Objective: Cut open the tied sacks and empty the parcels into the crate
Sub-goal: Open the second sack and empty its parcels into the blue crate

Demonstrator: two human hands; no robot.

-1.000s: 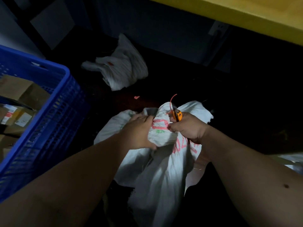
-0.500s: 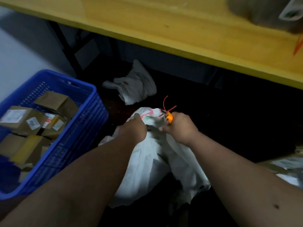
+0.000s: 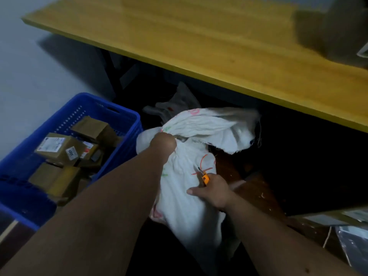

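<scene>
Two hands on one sack, and I read this as the lift toward the crate. My left hand [image 3: 163,143] bunches the sack [image 3: 191,186] at its neck, fingers curled into the cloth and hidden under the fold, so the grip is real but I can't see the fingertips. It holds there probably to control the mouth and haul the weight up. My right hand [image 3: 212,193] rests lower on the sack's side, thumb out flat on the cloth, other fingers curled round an orange cutter [image 3: 205,178] with its tip pointing up and away from the fabric. Judgement: cutter parked in the palm so the same hand can steady the sack body.

Sack sits on the dark floor under the yellow bench [image 3: 199,46], just right of the blue crate [image 3: 119,116], touching or nearly touching its wall; can't tell which. White woven cloth, crumpled, red and green marker scrawl, frayed edge on the flap flopped open at the top. Red tie [image 3: 203,162] loose on the cloth near the cutter, looks already cut. Sack body still bulges, so likely not emptied. Crate already holds brown parcels [image 3: 59,148] with labels. Second crumpled sack [image 3: 177,104] lies behind, further under the bench, looks flat.
</scene>
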